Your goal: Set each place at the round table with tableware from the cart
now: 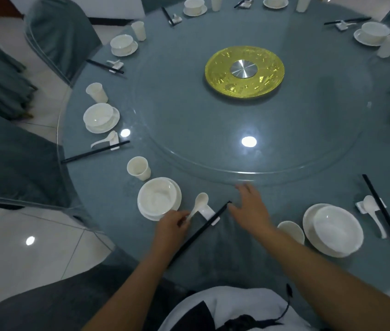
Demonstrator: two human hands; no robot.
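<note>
At lower centre, the left hand (173, 223) is pinching the white ceramic spoon (197, 205) by its handle (right hand (249, 209) hovering open-fingered beside the black chopsticks (201, 231)), best seating it squarely on the white rest (207, 212).

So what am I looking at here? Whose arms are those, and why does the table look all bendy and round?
Those arms belong to a person wearing a camera on their head, so you see what they see, looking down. The wide lens bends the picture. There is only this one view.

The person is setting a big round table with a glass turntable in the middle. Each place gets a white bowl on a plate, a cup, a spoon, a rest and black chopsticks.

The left hand is pinching the handle of a white spoon, which lies on a little white rest. The right hand is open, fingers spread, just beside the tip of the chopsticks. Nearby sit the bowl and cup.
</note>
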